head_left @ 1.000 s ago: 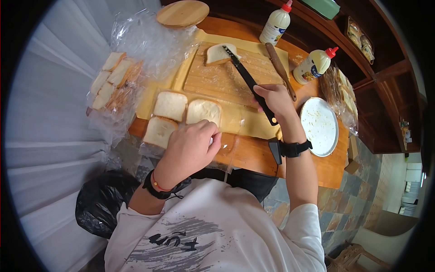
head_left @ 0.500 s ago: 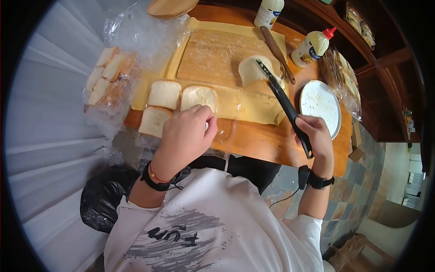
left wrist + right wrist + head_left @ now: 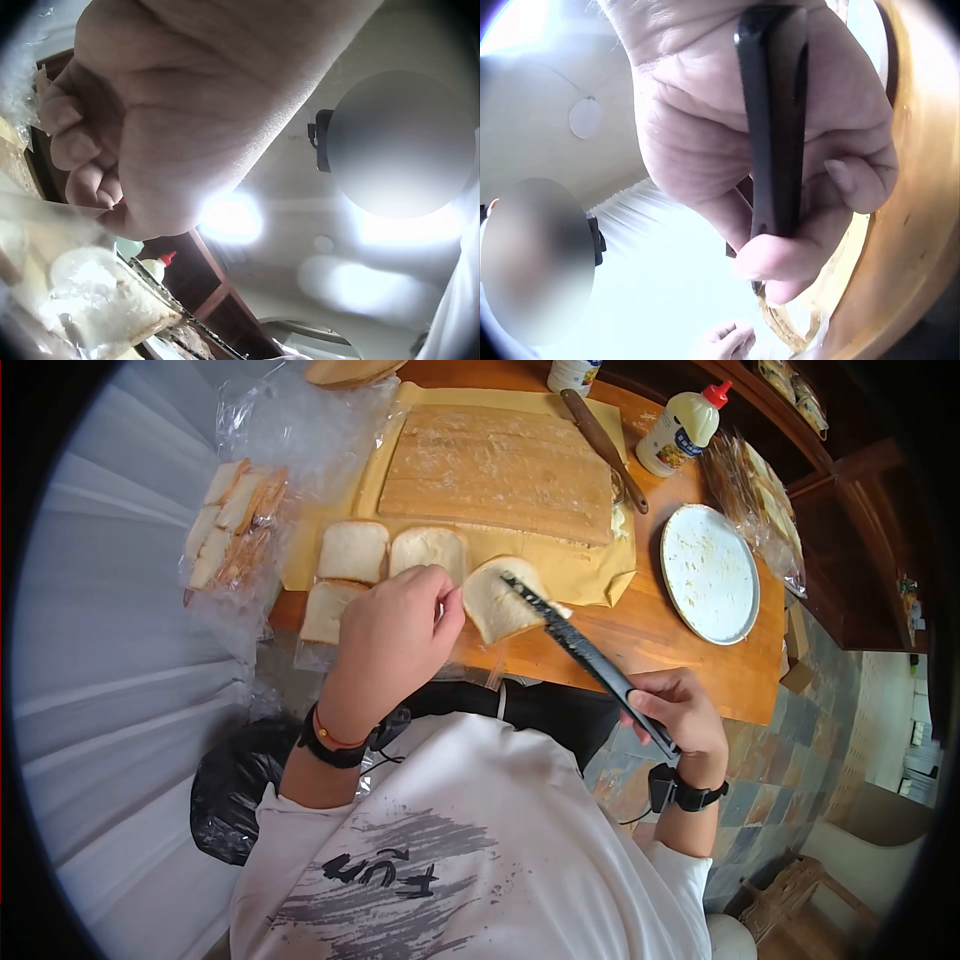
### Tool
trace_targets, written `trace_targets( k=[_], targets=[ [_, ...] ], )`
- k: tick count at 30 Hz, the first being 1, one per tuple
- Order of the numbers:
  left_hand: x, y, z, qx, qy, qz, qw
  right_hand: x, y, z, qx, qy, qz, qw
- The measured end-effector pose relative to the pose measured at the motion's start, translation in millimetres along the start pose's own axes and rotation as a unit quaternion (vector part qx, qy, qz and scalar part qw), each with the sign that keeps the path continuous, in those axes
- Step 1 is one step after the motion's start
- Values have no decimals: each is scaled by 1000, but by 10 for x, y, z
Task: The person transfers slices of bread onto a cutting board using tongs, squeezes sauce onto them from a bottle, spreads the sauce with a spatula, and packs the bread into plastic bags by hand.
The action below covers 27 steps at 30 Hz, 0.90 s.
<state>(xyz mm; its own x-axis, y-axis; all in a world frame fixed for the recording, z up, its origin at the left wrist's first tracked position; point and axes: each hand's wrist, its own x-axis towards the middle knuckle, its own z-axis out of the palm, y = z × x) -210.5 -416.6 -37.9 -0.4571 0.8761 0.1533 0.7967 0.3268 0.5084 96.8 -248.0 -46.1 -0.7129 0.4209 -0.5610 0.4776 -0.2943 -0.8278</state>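
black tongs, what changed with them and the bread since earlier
The right hand brought the black tongs and the bread slice at their tip from the far side of the wooden board toward the person, right of the three laid-out slices. It kept hold of the tongs. The left hand stayed by those slices; the round white plate stayed put.

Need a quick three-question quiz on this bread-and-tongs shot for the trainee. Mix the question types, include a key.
1. Which hand has its grip on the black tongs?
2. True or false: in the head view, the round white tray lies to the right of the wooden board.
3. What do the tongs hold at their far end? (a) a bottle, (b) a bread slice, (c) a spoon

Key:
1. The right hand.
2. True.
3. (b)
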Motion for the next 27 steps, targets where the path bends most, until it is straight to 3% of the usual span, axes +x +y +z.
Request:
trace_targets(
  k=[7, 18, 21, 23, 27],
  targets=[
    [-59, 2, -14, -9, 1, -6, 1000, 245, -10, 360, 29, -15, 22, 999],
    [-38, -15, -43, 1, -3, -9, 1000, 467, 184, 634, 205, -102, 63, 971],
    [-34, -25, -40, -6, 0, -2, 1000, 442, 187, 657, 132, -106, 90, 981],
    [-34, -27, -41, -2, -2, 0, 1000, 360, 114, 682, 9, -77, 87, 993],
    [-21, -56, -29, -7, 1, 12, 1000, 222, -10, 698, -6, -57, 81, 995]
  ],
)
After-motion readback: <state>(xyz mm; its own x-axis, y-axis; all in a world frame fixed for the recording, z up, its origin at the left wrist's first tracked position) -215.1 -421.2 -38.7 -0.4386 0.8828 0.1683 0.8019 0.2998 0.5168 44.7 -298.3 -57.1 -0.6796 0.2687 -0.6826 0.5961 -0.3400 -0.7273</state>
